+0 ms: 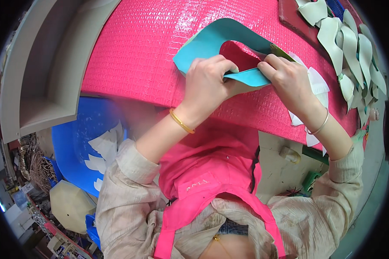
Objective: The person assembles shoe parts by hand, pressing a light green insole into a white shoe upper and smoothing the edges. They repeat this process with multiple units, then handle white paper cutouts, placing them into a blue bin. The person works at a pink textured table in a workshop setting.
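Both hands are at work on one teal piece (220,32), a soft-looking curved sheet bent into an open loop above the pink-covered desk (134,56). The left hand (206,82) is closed around its near left part, fingers curled over and thumb pressed along the edge. The right hand (289,82) pinches the near right end between thumb and bent fingers; the far side of the loop arches up beyond both hands. The right fingertips are partly hidden, so whether two edges meet there is hard to say.

White cut pieces (319,84) lie beside the right hand and wrist, some reaching over the desk's near edge. At the far right is a heap of pale curved pieces (352,52), overlapping one another. To the left, below desk level, a blue bin (69,146) holds more white scraps (106,144), and a grey open-fronted box (52,86) stands against the desk's left side
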Demonstrator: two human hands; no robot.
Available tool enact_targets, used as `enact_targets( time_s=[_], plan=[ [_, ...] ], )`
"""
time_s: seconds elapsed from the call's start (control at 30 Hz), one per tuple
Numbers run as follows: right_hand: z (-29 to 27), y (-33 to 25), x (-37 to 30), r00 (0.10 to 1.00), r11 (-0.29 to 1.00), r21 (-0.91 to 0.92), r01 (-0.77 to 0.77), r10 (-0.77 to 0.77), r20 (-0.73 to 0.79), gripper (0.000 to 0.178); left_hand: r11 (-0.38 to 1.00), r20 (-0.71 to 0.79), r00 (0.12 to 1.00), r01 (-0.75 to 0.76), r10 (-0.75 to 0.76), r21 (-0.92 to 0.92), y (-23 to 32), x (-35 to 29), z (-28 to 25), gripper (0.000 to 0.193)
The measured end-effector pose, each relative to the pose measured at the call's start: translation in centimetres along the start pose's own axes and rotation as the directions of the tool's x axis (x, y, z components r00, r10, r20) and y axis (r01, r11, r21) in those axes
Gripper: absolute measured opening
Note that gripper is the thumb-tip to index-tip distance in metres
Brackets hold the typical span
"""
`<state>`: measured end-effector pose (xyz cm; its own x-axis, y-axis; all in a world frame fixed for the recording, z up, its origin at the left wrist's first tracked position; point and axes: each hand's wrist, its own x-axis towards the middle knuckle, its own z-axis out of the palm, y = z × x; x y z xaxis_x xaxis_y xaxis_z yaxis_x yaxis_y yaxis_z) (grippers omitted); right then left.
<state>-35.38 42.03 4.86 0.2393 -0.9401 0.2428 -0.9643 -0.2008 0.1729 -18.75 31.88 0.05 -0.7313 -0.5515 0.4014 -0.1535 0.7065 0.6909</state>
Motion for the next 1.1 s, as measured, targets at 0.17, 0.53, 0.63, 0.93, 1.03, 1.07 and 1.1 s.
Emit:
enact_targets(
  time_s=[0.17, 0.53, 0.63, 0.93, 1.03, 1.07, 1.1],
  plan=[
    [0.5, 2.3, 2.3, 0.972, 0.998, -0.053, 0.030, -0.041, -0.230, 0.008, 0.758, 0.048, 0.927, -0.333, 0.371, 0.561, 0.5, 4.5, -3.8, 0.009],
    [5.7, -3.6, -1.7, 0.998, 0.994, 0.092, -0.065, 0.064, 0.014, 0.009, 0.696, 0.163, 0.881, -0.453, 0.444, 0.556, -2.6, -3.3, 0.5, 0.011],
    [4.9, -1.6, 1.8, 0.960, 0.932, 0.297, -0.208, 0.136, 0.245, 0.005, 0.882, -0.069, 0.988, -0.091, 0.138, 0.463, -2.5, -4.0, 1.4, 0.011],
    [4.3, 1.8, 7.5, 0.697, 0.819, 0.373, -0.437, 0.046, 0.715, 0.030, 0.905, -0.051, 0.988, 0.153, -0.145, 0.398, -3.2, -1.0, 1.9, 0.024],
    [5.0, 1.6, 7.8, 0.707, 0.831, 0.364, -0.421, 0.048, 0.706, 0.032, 0.867, 0.011, 0.974, 0.195, -0.225, 0.458, -2.8, -0.6, 1.5, 0.024],
    [5.2, 1.5, 7.9, 0.711, 0.836, 0.366, -0.409, 0.040, 0.702, 0.033, 0.856, 0.032, 0.967, 0.207, -0.252, 0.473, -2.7, -0.5, 1.3, 0.024],
    [5.2, 1.4, 7.9, 0.723, 0.856, 0.351, -0.380, 0.039, 0.690, 0.032, 0.855, 0.045, 0.966, 0.203, -0.255, 0.478, -2.5, -0.4, 1.2, 0.024]
  ],
)
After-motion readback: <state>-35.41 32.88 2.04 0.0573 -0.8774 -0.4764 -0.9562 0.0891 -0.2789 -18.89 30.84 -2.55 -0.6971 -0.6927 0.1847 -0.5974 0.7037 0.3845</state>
